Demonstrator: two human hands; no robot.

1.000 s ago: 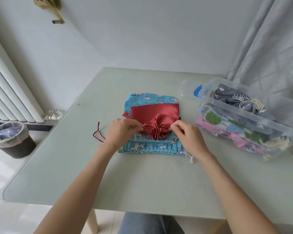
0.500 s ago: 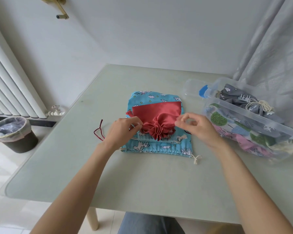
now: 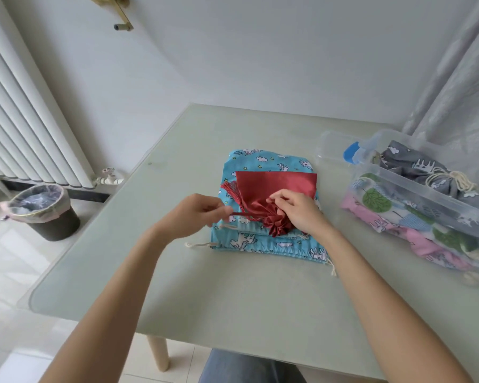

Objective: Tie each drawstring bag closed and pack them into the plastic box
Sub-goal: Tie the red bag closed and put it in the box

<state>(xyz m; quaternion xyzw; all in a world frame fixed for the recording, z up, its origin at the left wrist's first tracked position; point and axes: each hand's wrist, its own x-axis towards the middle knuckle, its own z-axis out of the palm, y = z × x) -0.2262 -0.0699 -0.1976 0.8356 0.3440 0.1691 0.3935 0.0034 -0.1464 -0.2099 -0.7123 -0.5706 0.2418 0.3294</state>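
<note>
Right hand [image 3: 296,210] now pinches the shiny red satin drawstring bag [image 3: 274,194]'s gathered neck; left hand [image 3: 194,214] pulls its red cord [image 3: 249,214] taut leftward, so knotting's started.

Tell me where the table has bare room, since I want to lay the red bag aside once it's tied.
Bare stretches: the table between the blue bags and its near edge, the strip left of them, and the far part toward the wall. The right side is crowded by the plastic box. Both hands work on the red bag.
</note>
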